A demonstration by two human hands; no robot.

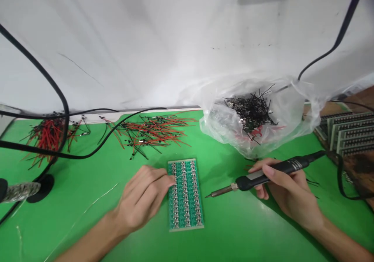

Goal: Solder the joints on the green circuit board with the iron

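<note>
A green circuit board [178,199] with three columns of small metal parts lies flat on the green mat [140,242]. My left hand [147,195] is closed in a pinch at the board's left edge. From its fingertips a thin solder wire [183,173] reaches over the upper part of the board. Behind that hand the strand trails down to the lower left. My right hand [284,192] grips a black soldering iron [263,177] like a pen. Its tip points left, just right of the board and apart from it.
Red and black wire leads lie in a pile [154,131] and a bundle [49,133] at the back. A plastic bag [216,117] holds more black leads. Black cables [62,94] cross the left side. A solder spool [20,192] stands left; several boards [353,133] stand at right.
</note>
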